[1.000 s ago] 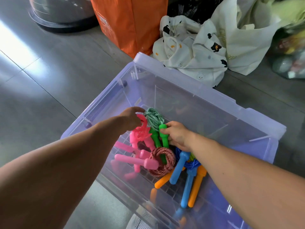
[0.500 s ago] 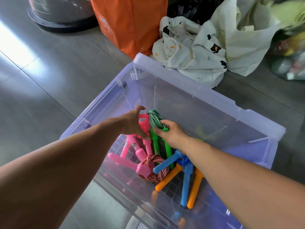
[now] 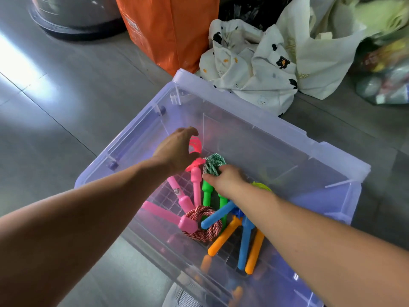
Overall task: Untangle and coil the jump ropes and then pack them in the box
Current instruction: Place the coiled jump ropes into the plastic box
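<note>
hands on ropes, box, handle label illegible

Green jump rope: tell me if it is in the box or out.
In. The green jump rope lies inside the box, handles on its bottom, the right hand holding the coil.

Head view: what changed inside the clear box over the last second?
The right hand laid the green plastic handles down flat and shifted from them onto the green-and-white braided rope coil. The left hand lowered the pink plastic handles and seems to be loosening on the pink rope coil. The clear plastic box stayed put.
</note>
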`<action>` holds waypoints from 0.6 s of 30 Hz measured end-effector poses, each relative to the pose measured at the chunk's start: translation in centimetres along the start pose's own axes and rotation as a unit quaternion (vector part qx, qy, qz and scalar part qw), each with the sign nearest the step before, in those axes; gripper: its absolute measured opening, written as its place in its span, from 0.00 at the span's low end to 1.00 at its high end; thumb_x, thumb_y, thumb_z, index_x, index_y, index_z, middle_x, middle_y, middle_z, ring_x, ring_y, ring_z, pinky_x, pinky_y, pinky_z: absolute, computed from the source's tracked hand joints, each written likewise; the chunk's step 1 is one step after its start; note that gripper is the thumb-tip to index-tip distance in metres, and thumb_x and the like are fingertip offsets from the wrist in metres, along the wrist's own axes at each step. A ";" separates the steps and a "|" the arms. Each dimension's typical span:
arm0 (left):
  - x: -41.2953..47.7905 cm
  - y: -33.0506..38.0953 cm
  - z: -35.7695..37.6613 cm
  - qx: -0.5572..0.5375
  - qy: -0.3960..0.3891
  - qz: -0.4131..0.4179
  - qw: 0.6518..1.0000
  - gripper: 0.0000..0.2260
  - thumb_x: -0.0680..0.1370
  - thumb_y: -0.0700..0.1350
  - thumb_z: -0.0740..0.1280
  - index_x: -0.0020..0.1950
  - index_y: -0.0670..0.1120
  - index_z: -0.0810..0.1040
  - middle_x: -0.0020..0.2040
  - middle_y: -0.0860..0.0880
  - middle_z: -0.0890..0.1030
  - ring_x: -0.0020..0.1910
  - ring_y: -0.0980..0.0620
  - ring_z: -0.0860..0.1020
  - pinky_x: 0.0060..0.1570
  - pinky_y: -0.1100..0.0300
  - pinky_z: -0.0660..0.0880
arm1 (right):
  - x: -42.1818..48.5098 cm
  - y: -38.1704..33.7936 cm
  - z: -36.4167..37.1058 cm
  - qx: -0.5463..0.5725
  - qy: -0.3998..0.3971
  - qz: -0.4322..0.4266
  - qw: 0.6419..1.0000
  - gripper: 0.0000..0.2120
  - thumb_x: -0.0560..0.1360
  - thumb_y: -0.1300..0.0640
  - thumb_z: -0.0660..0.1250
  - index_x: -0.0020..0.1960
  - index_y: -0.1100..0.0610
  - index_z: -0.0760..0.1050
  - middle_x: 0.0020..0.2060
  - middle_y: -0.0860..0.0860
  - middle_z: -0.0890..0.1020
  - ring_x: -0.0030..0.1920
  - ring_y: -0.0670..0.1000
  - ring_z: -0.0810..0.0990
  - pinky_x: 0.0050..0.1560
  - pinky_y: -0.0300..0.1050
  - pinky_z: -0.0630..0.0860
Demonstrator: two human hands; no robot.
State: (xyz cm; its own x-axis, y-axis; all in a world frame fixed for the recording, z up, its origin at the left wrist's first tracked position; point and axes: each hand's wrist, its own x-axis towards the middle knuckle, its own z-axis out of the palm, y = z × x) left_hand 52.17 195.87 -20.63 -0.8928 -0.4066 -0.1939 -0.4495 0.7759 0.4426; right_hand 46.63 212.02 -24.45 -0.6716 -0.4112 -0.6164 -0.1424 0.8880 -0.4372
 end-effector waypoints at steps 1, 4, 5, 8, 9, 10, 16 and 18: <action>-0.4 0.5 -0.4 0.012 0.023 0.019 0.999 0.16 0.74 0.46 0.73 0.61 0.49 0.77 0.60 0.46 0.78 0.59 0.43 0.75 0.54 0.51 0.75 | -0.4 0.0 -0.6 -0.010 0.018 -0.004 1.000 0.31 0.73 0.37 0.71 0.67 0.56 0.74 0.64 0.59 0.78 0.63 0.61 0.77 0.64 0.49 0.74; -1.7 2.5 -0.9 0.090 -0.058 0.037 0.994 0.03 0.76 0.44 0.67 0.48 0.47 0.80 0.46 0.47 0.79 0.47 0.44 0.77 0.40 0.54 0.73 | -2.4 0.5 -2.6 -0.036 0.052 -0.059 0.996 0.20 0.73 0.43 0.73 0.58 0.54 0.75 0.59 0.56 0.78 0.60 0.59 0.78 0.59 0.47 0.74; -2.2 3.0 -0.6 0.117 -0.156 0.041 0.980 0.05 0.77 0.44 0.66 0.47 0.46 0.82 0.45 0.46 0.82 0.45 0.44 0.79 0.39 0.54 0.76 | -3.1 0.9 -3.0 -0.044 0.015 -0.082 0.996 0.16 0.73 0.44 0.74 0.53 0.52 0.77 0.54 0.53 0.81 0.56 0.57 0.80 0.55 0.46 0.75; -3.8 3.7 1.4 0.163 -0.376 0.071 0.909 0.12 0.78 0.48 0.68 0.60 0.48 0.83 0.56 0.48 0.84 0.52 0.48 0.81 0.51 0.58 0.77 | -4.9 1.9 -3.1 -0.064 -0.139 -0.117 0.981 0.13 0.71 0.43 0.75 0.37 0.51 0.78 0.32 0.46 0.80 0.36 0.47 0.79 0.39 0.43 0.72; -4.3 3.8 2.1 0.174 -0.386 0.082 0.902 0.15 0.77 0.50 0.70 0.63 0.49 0.82 0.57 0.49 0.84 0.54 0.48 0.81 0.53 0.59 0.76 | -5.0 2.2 -3.0 -0.075 -0.152 -0.125 0.978 0.14 0.70 0.42 0.75 0.36 0.52 0.79 0.30 0.47 0.79 0.35 0.48 0.78 0.37 0.43 0.71; -4.6 3.8 2.8 0.174 -0.383 0.082 0.903 0.19 0.76 0.52 0.72 0.65 0.49 0.81 0.57 0.48 0.84 0.54 0.47 0.81 0.53 0.59 0.76 | -5.1 2.3 -3.0 -0.088 -0.152 -0.128 0.976 0.15 0.70 0.42 0.74 0.38 0.53 0.81 0.31 0.49 0.80 0.34 0.50 0.78 0.36 0.44 0.72; -4.7 3.8 4.2 0.164 -0.398 0.048 0.901 0.18 0.74 0.54 0.75 0.60 0.48 0.82 0.52 0.46 0.85 0.47 0.47 0.80 0.40 0.61 0.72 | -5.2 3.1 -3.6 -0.140 -0.195 -0.110 0.965 0.19 0.72 0.38 0.72 0.42 0.55 0.84 0.37 0.51 0.85 0.40 0.51 0.82 0.40 0.45 0.75; -4.8 3.7 4.3 0.163 -0.415 0.050 0.894 0.16 0.77 0.53 0.71 0.59 0.46 0.83 0.52 0.44 0.85 0.42 0.50 0.75 0.32 0.70 0.69 | -5.2 3.4 -3.7 -0.150 -0.194 -0.114 0.963 0.22 0.72 0.37 0.72 0.46 0.58 0.83 0.43 0.56 0.85 0.47 0.56 0.82 0.46 0.50 0.78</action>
State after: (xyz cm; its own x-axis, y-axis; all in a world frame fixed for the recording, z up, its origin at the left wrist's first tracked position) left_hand 54.66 202.70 -21.82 -0.5829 0.0660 -0.8099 -0.2299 0.9426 0.2422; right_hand 46.93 217.92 -20.29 -0.2842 -0.5966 -0.7505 -0.4963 0.7613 -0.4173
